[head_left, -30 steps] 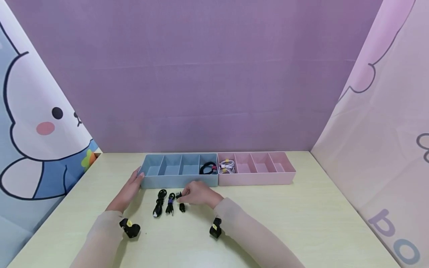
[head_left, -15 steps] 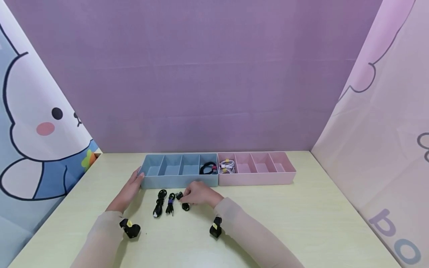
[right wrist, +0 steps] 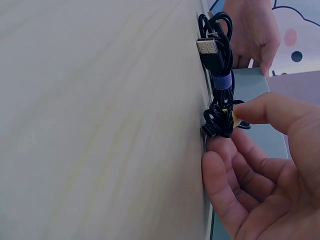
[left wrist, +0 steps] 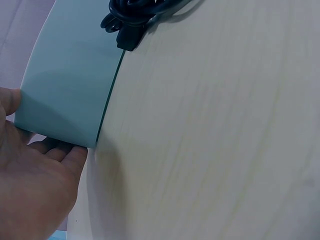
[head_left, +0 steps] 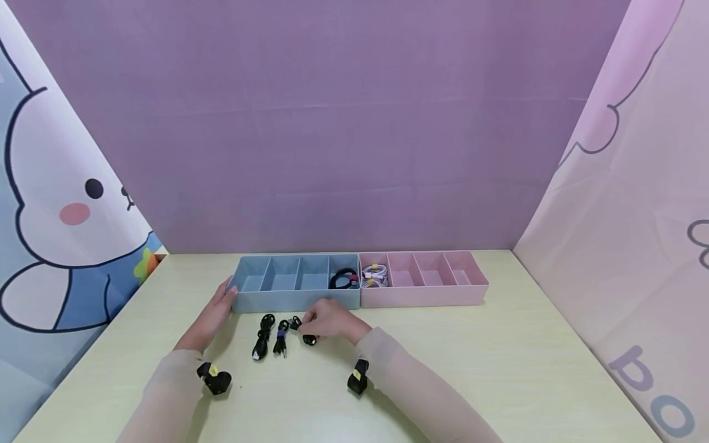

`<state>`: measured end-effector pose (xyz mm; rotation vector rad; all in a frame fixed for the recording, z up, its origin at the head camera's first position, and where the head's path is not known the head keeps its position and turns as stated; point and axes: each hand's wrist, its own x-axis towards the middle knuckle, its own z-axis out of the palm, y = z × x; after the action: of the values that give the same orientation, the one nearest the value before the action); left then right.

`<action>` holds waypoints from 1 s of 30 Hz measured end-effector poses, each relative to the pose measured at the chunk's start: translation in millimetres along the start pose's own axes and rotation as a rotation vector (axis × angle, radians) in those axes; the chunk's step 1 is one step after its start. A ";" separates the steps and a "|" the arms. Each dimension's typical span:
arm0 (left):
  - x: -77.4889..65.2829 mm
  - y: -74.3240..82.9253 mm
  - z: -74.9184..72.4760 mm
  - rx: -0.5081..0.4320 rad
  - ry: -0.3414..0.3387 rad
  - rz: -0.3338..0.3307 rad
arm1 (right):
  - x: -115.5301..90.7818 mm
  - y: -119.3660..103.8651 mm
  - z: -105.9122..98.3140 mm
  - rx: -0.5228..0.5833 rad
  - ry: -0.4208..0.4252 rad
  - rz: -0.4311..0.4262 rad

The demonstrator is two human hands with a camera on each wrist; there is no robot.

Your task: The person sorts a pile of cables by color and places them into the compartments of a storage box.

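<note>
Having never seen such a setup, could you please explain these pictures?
No machine: a person works with bare hands. The wide picture is from the head, the others from the black left wrist camera and right wrist camera. On the pale wooden table stand a light-blue divided box and a pink divided box. In front lie a bundled black cable and a purple-banded black cable. The left hand holds the blue box's end; the right hand pinches a third black cable.

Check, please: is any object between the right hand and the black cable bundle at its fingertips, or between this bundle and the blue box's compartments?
Nothing visible comes between the right hand and the black cable bundle it pinches. Toward the compartments, only the front wall of the blue box stands between.
</note>
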<state>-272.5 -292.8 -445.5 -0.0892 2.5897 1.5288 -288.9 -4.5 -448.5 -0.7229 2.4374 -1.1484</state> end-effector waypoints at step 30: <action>1.9 -0.9 0.5 -0.008 -0.002 -0.004 | -9.3 -8.1 -12.7 -0.008 0.077 -0.124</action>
<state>-274.2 -292.8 -446.8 -0.0927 2.5801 1.5379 -285.4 4.2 -433.5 -0.8583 2.4919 -1.2351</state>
